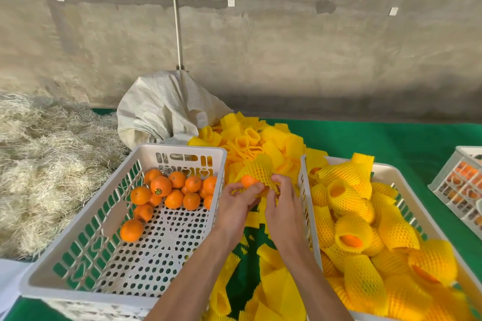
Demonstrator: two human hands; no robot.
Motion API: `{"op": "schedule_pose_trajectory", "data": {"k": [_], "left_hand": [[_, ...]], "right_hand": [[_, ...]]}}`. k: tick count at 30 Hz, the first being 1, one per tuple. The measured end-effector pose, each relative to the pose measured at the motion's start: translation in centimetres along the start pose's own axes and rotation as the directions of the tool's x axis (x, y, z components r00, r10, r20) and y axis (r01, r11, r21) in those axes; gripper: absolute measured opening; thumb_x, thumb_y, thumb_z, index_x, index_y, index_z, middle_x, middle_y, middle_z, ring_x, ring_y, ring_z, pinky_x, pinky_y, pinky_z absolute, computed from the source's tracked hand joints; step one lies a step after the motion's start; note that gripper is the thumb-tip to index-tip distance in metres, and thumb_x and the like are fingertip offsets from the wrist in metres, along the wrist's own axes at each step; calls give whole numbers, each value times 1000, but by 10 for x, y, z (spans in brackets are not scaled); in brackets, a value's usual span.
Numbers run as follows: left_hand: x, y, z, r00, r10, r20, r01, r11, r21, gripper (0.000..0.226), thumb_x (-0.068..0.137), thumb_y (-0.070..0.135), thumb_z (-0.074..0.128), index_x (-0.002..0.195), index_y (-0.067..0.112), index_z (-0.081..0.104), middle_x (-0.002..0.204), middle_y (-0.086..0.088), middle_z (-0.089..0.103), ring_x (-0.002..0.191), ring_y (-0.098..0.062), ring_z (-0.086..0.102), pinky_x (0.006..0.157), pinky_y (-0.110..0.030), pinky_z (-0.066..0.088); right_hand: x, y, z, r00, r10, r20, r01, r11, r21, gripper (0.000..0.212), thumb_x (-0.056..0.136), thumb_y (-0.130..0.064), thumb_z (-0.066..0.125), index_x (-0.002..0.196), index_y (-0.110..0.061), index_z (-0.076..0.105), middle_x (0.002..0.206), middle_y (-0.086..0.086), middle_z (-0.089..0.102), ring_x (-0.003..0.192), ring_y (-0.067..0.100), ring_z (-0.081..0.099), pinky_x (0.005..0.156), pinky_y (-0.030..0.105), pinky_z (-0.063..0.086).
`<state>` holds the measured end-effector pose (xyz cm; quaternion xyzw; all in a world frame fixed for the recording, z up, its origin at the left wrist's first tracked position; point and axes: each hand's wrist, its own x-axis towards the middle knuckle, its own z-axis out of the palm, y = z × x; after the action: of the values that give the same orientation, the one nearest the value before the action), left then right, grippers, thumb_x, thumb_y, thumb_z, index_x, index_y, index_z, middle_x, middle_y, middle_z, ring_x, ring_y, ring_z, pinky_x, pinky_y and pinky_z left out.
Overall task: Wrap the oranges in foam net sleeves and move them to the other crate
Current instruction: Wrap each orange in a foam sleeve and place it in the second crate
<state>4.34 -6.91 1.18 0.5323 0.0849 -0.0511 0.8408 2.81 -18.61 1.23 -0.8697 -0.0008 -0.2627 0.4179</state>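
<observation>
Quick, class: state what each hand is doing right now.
Left hand: grips the orange, half inside the foam net sleeve.
Right hand: pinches the foam net sleeve, pulling it over the orange.

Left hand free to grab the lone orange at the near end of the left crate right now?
Probably not yet. The left hand holds the orange being sleeved, with the right hand on the foam net. The lone orange lies uncovered in the open left crate, so the path looks free.

Bright even daylight, wide-angle edge distortion
</observation>
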Motion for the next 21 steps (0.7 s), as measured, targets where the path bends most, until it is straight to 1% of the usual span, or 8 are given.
{"op": "schedule_pose_trajectory", "data": {"k": [3, 5, 7, 10, 13, 15, 18, 21], "left_hand": [[0, -5, 0, 983, 91, -157, -61, 980, 190, 85, 52, 53, 99, 116, 21, 52, 121, -9, 65, 90, -21, 78, 91, -42, 62], [3, -9, -2, 973, 116, -200, -71, 973, 219, 94, 51, 56, 98, 120, 28, 42, 122, -8, 56, 93, -24, 77, 87, -41, 63], [6, -10, -4, 978, 120, -171, -86, 977, 193, 101, 56, 54, 98, 133, 34, 36, 120, -9, 56, 101, -27, 75, 80, -38, 64], [5, -9, -4, 990, 124, -70, -111, 980, 164, 86, 70, 52, 92, 141, 27, 50, 120, -8, 70, 102, -25, 75, 77, -44, 65], [1, -5, 0, 965, 229, -124, -177, 926, 332, 71, 73, 58, 85, 129, 26, 56, 110, -2, 70, 93, -18, 74, 70, -46, 65], [0, -4, 5, 952, 275, -137, -212, 910, 355, 56, 80, 49, 81, 122, 22, 57, 104, -5, 70, 88, -19, 73, 67, -44, 64], [3, -1, 8, 926, 336, -170, -244, 879, 410, 34, 92, 31, 73, 120, 18, 57, 106, -7, 69, 93, -20, 68, 75, -33, 58], [7, -1, 10, 914, 365, -178, -248, 848, 468, 47, 99, 27, 67, 140, 14, 51, 127, -9, 65, 117, -24, 63, 100, -43, 53]], "right_hand": [[7, 6, -2, 995, 67, 75, -72, 995, 74, 33, 102, -24, 59, 134, -28, 54, 128, -7, 63, 106, 7, 59, 69, 2, 43], [8, 7, -3, 997, 50, 62, -55, 995, 80, 30, 101, -23, 61, 131, -25, 60, 127, -6, 64, 109, 10, 60, 80, 8, 46], [8, 7, -4, 999, 25, 40, -29, 996, 82, 26, 100, -22, 63, 126, -23, 65, 124, -6, 64, 108, 9, 61, 83, 12, 50], [7, 5, -6, 1000, 9, 14, -10, 993, 114, 24, 99, -23, 66, 122, -23, 69, 118, -9, 63, 100, 4, 61, 77, 5, 48], [7, 1, -9, 1000, -23, -20, 25, 993, 112, 23, 97, -20, 68, 120, -19, 71, 115, -7, 64, 97, 2, 60, 77, 4, 47], [6, -3, -10, 998, -61, -28, 63, 994, 86, 22, 96, -17, 69, 118, -17, 71, 113, -6, 64, 93, 2, 59, 76, 3, 46], [1, -10, -8, 989, -143, -34, 145, 988, 55, 20, 94, -13, 70, 115, -14, 71, 110, -5, 63, 87, -7, 55, 71, -1, 41], [-4, -13, -7, 984, -176, -11, 176, 983, 42, 20, 95, -14, 69, 116, -14, 71, 111, -5, 62, 86, -8, 54, 70, 0, 43]]}}
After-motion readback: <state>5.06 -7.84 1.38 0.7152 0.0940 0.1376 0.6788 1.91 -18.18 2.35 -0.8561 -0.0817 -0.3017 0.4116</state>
